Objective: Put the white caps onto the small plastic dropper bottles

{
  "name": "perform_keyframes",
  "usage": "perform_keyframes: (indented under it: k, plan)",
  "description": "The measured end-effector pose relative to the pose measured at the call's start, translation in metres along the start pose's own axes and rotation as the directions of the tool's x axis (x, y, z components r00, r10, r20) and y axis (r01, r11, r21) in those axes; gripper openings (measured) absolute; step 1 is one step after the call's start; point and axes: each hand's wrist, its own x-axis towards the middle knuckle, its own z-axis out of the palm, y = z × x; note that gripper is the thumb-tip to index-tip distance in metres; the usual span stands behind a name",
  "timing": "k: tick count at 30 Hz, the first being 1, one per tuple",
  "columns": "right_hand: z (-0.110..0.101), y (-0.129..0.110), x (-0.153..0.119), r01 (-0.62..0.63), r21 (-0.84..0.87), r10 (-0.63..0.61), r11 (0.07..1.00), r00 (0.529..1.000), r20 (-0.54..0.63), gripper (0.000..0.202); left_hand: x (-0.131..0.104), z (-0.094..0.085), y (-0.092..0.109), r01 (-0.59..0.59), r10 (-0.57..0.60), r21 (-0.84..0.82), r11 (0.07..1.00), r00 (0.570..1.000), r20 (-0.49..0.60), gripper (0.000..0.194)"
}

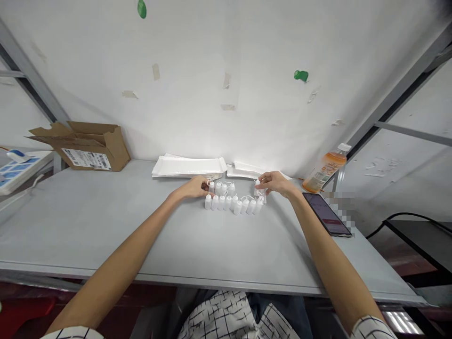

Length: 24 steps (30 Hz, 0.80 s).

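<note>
Several small white plastic bottles with looped caps stand upright in rows on the grey table; one front-row bottle [221, 203] is near the middle. My left hand [195, 187] is at the left end of the back row, fingers curled and closed on a small white bottle [211, 187]. On the other side, my right hand [278, 183] pinches another small white bottle [257, 187] between thumb and fingers, close to the right end of the rows. Part of a further bottle shows beneath those fingers.
Flat white packets [189, 166] lie against the wall behind the bottles. An open cardboard box [95, 146] stands at the back left. To the right are an orange drink bottle [325, 170] and a phone [326, 214]. A power strip [24, 170] sits far left.
</note>
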Motion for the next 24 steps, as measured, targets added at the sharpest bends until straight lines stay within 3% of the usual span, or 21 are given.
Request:
perform_keyframes:
  k: [7,17,24]
  plan:
    - [0.019,-0.007,0.003,0.193,0.11,-0.203,0.975,0.975,0.093,0.043,0.001,0.001,-0.003,0.002,-0.002,0.01,1.0,1.0,-0.004,0.028]
    - [0.031,-0.04,0.006,0.293,-0.212,-0.213,0.932,0.919,0.333,0.022,0.001,0.001,0.0,-0.011,0.011,0.005,1.0,1.0,0.001,0.033]
    - [0.042,-0.05,0.008,0.357,-0.41,-0.207,0.839,0.907,0.366,0.019,0.002,0.002,-0.004,-0.018,0.018,0.047,0.999,1.0,-0.006,0.034]
